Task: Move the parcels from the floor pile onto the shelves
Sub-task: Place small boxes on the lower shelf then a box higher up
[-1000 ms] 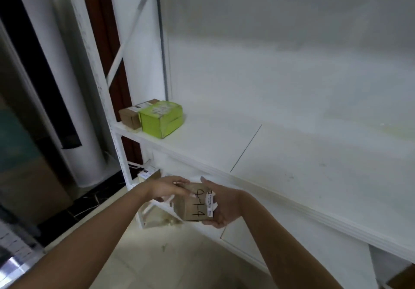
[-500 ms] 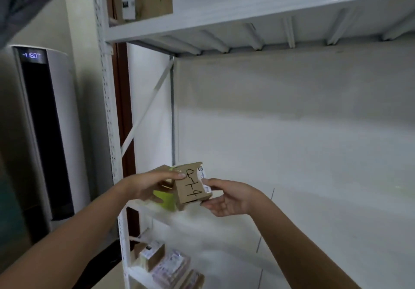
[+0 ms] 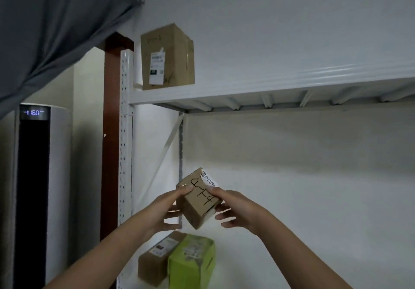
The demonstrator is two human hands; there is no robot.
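Observation:
A small brown cardboard parcel with black handwriting and a white label is held tilted in the air in front of the white shelving. My left hand grips its left side, thumb on the top face. My right hand holds its right side, fingers spread behind it. Above, a taller brown parcel with a white label stands at the left end of the upper shelf. Below my hands, a small brown box and a lime-green box sit side by side on a lower shelf.
The rack's white perforated upright rises on the left, beside a dark red post. A tall white appliance with a black lit display stands further left. A grey curtain hangs at top left. White wall fills the right.
My view has swung upward from the low shelves to the upper shelf. Both hands have lifted the handwritten parcel from below the middle shelf to well above the green box.

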